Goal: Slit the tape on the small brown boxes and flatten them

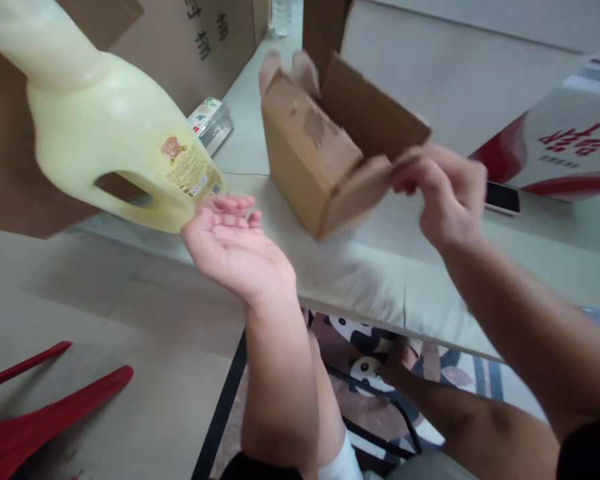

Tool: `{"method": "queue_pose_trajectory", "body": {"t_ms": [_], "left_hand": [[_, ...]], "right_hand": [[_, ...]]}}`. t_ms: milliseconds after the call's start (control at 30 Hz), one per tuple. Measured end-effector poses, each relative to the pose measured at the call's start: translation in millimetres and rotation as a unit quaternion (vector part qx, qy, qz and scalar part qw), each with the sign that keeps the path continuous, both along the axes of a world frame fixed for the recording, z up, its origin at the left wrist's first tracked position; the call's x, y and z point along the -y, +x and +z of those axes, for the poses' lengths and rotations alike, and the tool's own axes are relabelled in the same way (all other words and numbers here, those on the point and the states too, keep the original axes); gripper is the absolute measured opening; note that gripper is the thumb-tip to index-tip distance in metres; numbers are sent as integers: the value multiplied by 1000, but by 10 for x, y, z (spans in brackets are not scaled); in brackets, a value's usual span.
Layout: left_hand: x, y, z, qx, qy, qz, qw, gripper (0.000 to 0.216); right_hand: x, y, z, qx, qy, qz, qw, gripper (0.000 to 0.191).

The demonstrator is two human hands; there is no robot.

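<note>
**Right hand works a box flap while the left hand waits open by the jug**

On the far left, red plastic furniture (pixel 40 413) pokes in over the pale floor (pixel 130 300). Above it a cream-yellow jug (pixel 115 133) with a moulded handle lies tilted, neck up to the left and base at the near edge of the table (pixel 370 273). The left hand (pixel 230 243) is just beside that base, palm up, fingers spread and holding nothing. Whether its fingertips touch the jug cannot be told. Behind it a small clear packet (pixel 210 123) lies on the table.

At centre stands a small cardboard box (pixel 310 153), open at the top and tipped towards the camera. The right hand (pixel 447 197) pinches its front flap (pixel 355 200) between thumb and fingers. The step in hand looks like working the flaps of this box. Only one hand is on it, so moving the flap further would, in my judgement, call for steadying the light box.

To the right lie a dark phone (pixel 503 198) and a red-and-white carton (pixel 570 147). Large brown cartons (pixel 215 40) stand at the back of the white table, and a panda-print fabric (pixel 370 367) shows beneath it.
</note>
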State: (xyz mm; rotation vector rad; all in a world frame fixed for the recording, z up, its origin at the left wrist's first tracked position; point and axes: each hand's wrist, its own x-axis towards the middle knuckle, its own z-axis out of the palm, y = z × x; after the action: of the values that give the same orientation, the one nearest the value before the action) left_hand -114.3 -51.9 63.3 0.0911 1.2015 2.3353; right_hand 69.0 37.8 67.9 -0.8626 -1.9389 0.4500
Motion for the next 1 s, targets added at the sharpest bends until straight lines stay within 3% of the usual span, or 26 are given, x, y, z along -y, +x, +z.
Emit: {"method": "queue_pose_trajectory", "body": {"t_ms": [100, 200, 300, 433, 533, 600, 700, 833, 867, 933, 1000], "left_hand": [[-19, 121, -53, -145, 5, 0, 989, 19], [-71, 381, -156, -246, 16, -141, 959, 11], [-103, 647, -225, -313, 7, -266, 912, 18], [-162, 836, -233, -446, 19, -271, 853, 31], [-240, 902, -241, -537, 18, -263, 801, 43], [-290, 961, -255, -564, 32, -250, 787, 47], [-326, 1098, -245, -510, 106, -207, 828, 37], [-302, 1307, -171, -386, 100, -250, 882, 22], [-296, 1346, -165, -370, 86, -264, 886, 17], [-298, 1395, -195, -349, 57, -275, 894, 11], [-328, 1403, -278, -342, -4, -306, 888, 24]], "right_hand": [[603, 608, -137, -128, 40, -68, 989, 42], [1046, 1044, -257, -134, 70, -112, 982, 44], [1316, 1305, -369, -143, 36, -195, 970, 45], [1445, 1472, -480, -181, -22, -274, 944, 35], [1418, 1576, -530, -186, -3, -226, 956, 33], [1379, 1655, -564, -194, 23, -185, 963, 33], [1333, 1763, -621, -193, 42, -156, 968, 25], [1309, 1828, -694, -145, 41, -206, 967, 8], [1308, 1828, -709, -131, 40, -234, 963, 13], [1313, 1820, -732, -136, 32, -267, 953, 43], [1329, 1819, -743, -172, -4, -246, 954, 72]]}}
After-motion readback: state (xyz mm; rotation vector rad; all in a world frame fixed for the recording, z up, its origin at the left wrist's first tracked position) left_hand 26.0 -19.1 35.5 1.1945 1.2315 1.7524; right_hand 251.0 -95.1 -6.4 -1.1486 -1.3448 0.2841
